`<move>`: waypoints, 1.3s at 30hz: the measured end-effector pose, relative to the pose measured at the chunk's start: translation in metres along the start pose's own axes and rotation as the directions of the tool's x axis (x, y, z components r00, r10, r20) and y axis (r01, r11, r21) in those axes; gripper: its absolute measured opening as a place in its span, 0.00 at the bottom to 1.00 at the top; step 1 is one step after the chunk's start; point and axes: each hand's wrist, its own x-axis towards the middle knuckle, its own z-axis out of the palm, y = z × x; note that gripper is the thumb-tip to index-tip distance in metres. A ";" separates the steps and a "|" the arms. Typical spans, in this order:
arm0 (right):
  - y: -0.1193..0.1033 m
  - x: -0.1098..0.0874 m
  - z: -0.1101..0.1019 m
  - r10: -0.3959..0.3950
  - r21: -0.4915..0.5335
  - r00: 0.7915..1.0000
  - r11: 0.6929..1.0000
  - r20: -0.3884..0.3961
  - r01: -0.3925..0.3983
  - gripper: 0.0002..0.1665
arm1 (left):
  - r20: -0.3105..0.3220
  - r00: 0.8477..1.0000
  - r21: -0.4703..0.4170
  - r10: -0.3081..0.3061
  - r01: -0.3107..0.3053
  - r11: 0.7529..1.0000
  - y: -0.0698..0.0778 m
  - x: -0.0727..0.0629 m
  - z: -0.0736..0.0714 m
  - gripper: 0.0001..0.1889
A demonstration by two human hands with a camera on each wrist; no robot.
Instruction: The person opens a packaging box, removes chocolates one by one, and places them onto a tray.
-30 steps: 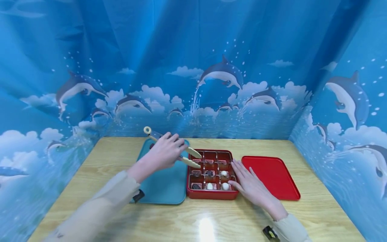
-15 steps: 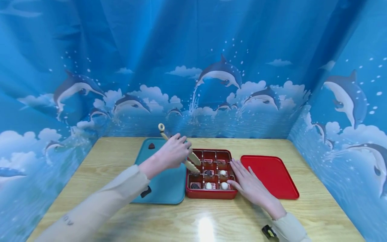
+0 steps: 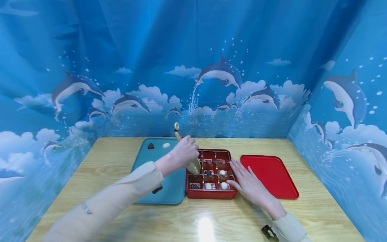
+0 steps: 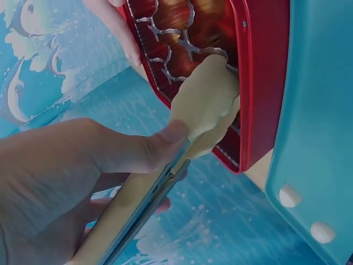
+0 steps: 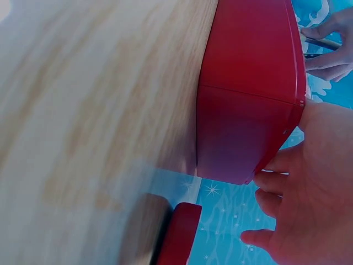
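Note:
My left hand [image 3: 185,152] grips a pair of tongs [image 3: 193,167], thumb along one arm. The cream tips [image 4: 204,99] dip into a left-column compartment of the red box [image 3: 211,194], close together; whatever lies between them is hidden. In the box, a dark chocolate [image 3: 208,172] and a white one [image 3: 222,172] sit in the middle row. A dark chocolate [image 3: 195,186] and two white ones [image 3: 208,186] fill the front row. My right hand [image 3: 252,186] rests against the box's right rim with its fingers extended.
Left of the box, partly beneath my left arm, lies a blue tray [image 3: 169,191] with a dark chocolate [image 3: 151,146] and a white one [image 3: 166,145] near its far edge. A red tray [image 3: 272,174] lies to the right. Patterned curtains [image 3: 181,84] border the wooden table [image 3: 169,222].
My left hand has moved right, and the tongs' spread tips have come together and down into the left compartment. A white chocolate on the blue tray has come into view. My right hand stays put.

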 end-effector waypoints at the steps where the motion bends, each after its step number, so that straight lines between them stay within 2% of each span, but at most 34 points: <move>1: 0.000 0.000 0.000 -0.002 0.002 1.000 1.000 -0.002 0.002 0.48 | 0.009 1.000 0.000 0.004 -0.004 1.000 0.001 0.001 0.001 0.08; 4: 0.000 -0.001 0.000 -0.013 0.004 1.000 1.000 -0.012 0.013 0.48 | 0.001 1.000 -0.011 0.005 -0.005 1.000 0.004 0.002 0.007 0.08; 8: 0.000 -0.002 -0.001 -0.020 0.001 1.000 1.000 -0.024 0.020 0.48 | -0.072 0.997 -0.031 -0.003 0.001 1.000 0.004 -0.003 0.015 0.08; 15: -0.001 -0.001 -0.001 -0.007 0.004 1.000 1.000 -0.003 0.007 0.48 | -0.203 0.979 -0.080 -0.027 0.011 0.997 -0.007 -0.026 0.026 0.13; 17: -0.001 -0.001 -0.002 -0.007 0.004 1.000 1.000 -0.001 0.007 0.48 | -0.252 0.967 -0.103 -0.047 0.021 0.994 -0.010 -0.032 0.031 0.15; 21: -0.001 -0.002 -0.003 -0.007 0.000 1.000 1.000 -0.006 0.007 0.47 | -0.350 0.931 -0.175 -0.102 0.042 0.984 -0.015 -0.043 0.042 0.17; 25: -0.001 -0.002 -0.002 -0.003 -0.001 1.000 1.000 -0.004 0.003 0.48 | -0.409 0.899 -0.254 -0.157 0.053 0.966 -0.015 -0.050 0.053 0.20; 30: 0.000 -0.002 -0.001 -0.002 -0.003 1.000 1.000 -0.003 0.002 0.48 | -0.443 0.868 -0.357 -0.225 0.060 0.932 -0.011 -0.057 0.064 0.20; 36: 0.001 -0.001 0.001 -0.003 0.001 1.000 1.000 -0.008 0.003 0.48 | -0.413 0.857 -0.465 -0.308 0.092 0.880 -0.006 -0.064 0.073 0.21; 39: 0.001 -0.001 0.000 -0.005 0.000 1.000 1.000 -0.010 0.005 0.48 | -0.404 0.844 -0.496 -0.352 0.121 0.860 -0.004 -0.068 0.076 0.22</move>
